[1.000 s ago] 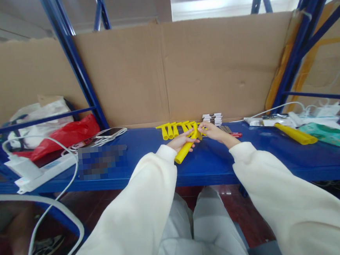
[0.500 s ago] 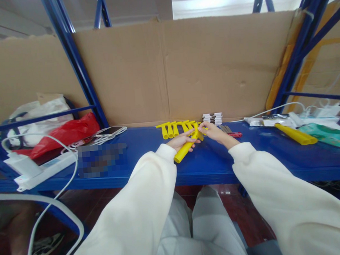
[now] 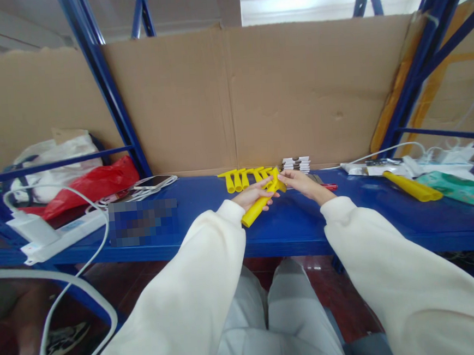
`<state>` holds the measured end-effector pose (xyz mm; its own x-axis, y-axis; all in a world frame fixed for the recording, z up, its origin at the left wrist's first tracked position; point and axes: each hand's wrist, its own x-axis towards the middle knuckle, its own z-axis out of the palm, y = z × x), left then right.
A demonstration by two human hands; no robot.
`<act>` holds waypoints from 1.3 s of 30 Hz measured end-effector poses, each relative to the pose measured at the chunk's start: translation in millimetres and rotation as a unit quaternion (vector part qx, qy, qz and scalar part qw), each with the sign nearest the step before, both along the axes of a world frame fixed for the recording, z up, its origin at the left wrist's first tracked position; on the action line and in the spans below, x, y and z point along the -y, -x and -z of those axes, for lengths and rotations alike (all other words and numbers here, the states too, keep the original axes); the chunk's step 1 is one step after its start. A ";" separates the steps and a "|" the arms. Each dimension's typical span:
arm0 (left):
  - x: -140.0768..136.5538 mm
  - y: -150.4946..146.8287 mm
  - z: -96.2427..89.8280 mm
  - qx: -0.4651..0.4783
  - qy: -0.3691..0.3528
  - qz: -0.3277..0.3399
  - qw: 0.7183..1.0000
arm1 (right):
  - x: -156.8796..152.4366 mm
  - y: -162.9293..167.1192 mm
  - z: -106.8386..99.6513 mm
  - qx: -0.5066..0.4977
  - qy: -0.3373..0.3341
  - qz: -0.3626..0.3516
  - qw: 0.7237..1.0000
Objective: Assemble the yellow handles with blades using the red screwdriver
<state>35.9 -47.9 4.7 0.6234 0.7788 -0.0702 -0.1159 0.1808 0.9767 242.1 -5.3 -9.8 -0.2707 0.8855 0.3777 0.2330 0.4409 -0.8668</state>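
A yellow T-shaped tool with a round tube handle (image 3: 254, 212), perhaps a scraper, is held above the blue table. My left hand (image 3: 250, 197) is closed around its upper handle, with the tube's end pointing down toward me. At the tool's wide head, the fingers of my right hand (image 3: 302, 183) pinch the right edge; fine details there are too small to make out. Behind my hands, several similar yellow tools (image 3: 237, 182) lie in a row, heads toward the cardboard wall. My fingers partly cover the row's right end.
White stacked packets (image 3: 297, 164) stand at the back, with a red-handled object (image 3: 328, 187) nearby. Yellow tubes (image 3: 413, 186) and a green packet (image 3: 459, 186) lie right. Left are a power strip (image 3: 65, 235), cables and a phone (image 3: 155, 181). A cardboard wall (image 3: 295, 85) closes the back.
The tool's head has turned slightly between my hands, showing more of its wide face. My right hand has shifted a little to the right; my left keeps its hold.
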 end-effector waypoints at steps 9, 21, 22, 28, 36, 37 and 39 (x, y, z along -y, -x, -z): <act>-1.5 -1.0 -0.8 0.007 -0.002 0.001 1.000 | -3.0 -1.0 5.3 0.069 -0.002 0.046 0.997; -1.5 0.3 -3.3 0.047 0.016 -0.015 0.999 | -11.5 -6.4 2.9 0.148 -0.053 0.087 0.984; -1.6 1.2 -4.5 0.056 0.017 -0.022 0.998 | -13.9 -9.3 1.6 0.161 -0.061 0.097 0.980; -2.3 4.7 -8.8 0.118 0.019 -0.077 0.990 | -19.0 -44.9 -9.9 0.293 -0.140 0.222 0.920; -0.1 1.0 -11.7 0.082 0.031 -0.159 0.983 | -9.2 -99.0 -11.0 0.441 -0.022 0.266 0.857; 0.0 0.8 -11.8 0.080 0.033 -0.162 0.983 | -10.0 -102.4 -8.6 0.449 -0.010 0.257 0.856; 0.7 0.4 -12.2 0.074 0.037 -0.168 0.982 | -13.0 -106.5 -2.7 0.452 -0.036 0.250 0.855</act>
<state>35.5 -48.5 16.9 0.3393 0.9387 -0.0615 -0.3215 0.1771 0.9302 348.6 7.8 -7.1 -0.0754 0.9594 0.2719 0.9691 0.1347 -0.2068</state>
